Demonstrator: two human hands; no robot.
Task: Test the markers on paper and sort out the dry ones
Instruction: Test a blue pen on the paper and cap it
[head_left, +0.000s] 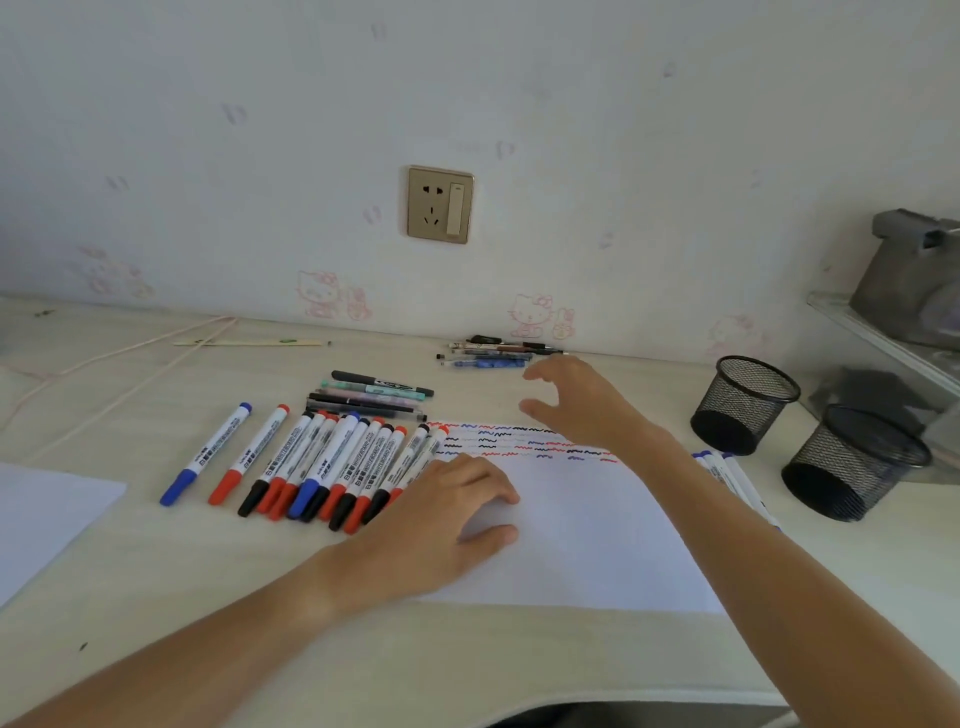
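A white sheet of paper (587, 530) lies on the desk, with rows of red, blue and black squiggles (519, 441) along its far edge. My left hand (441, 519) rests flat on the paper's left part, fingers relaxed. Left of it lies a row of several whiteboard markers (332, 467) with black, red and blue caps. My right hand (576, 400) hovers open above the paper's far edge, fingers spread, holding nothing, near a small pile of pens (493, 353) by the wall. Several blue-capped markers (727, 473) lie right of the paper, partly hidden by my right forearm.
Two black mesh pen cups (743, 405) (852, 462) stand at the right. A few dark and teal pens (374, 395) lie behind the marker row. Another sheet (47, 514) lies at the left edge. A cable (119, 364) and chopsticks (249, 342) lie far left.
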